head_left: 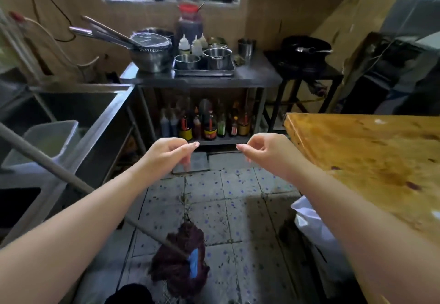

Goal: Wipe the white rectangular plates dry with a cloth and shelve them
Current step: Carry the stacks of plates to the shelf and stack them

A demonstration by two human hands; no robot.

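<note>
While both arms reach forward over the tiled floor, I see neither one carrying anything: the left hand [166, 152] at about eleven o'clock and the right hand [264, 151] at about one o'clock hang with fingers loosely curled, thumb and forefinger close together but pinching nothing, the two hands apart from each other. Nearest me, at six o'clock, a mop [181, 259] lies head-down on the floor, its handle running up toward nine. At three o'clock sits a worn wooden table [371, 161], and just below its near edge something white [309, 218] shows — bag or cloth, I cannot tell. At nine o'clock is a steel sink [78, 104] with a pale tub [47, 139] in it. Farther off at twelve, a steel counter [202, 79] carries pots and squeeze bottles, with sauce bottles on the shelf under it.

No white rectangular plates show anywhere in view, and no drying cloth I can be sure of — so the task's things are out of sight. My judgement of them: glazed plates would be stiff, fairly heavy, brittle, and slick while wet. I would grip one by its short edge, thumb on top and fingers beneath, and wipe with the cloth in the other hand.
</note>
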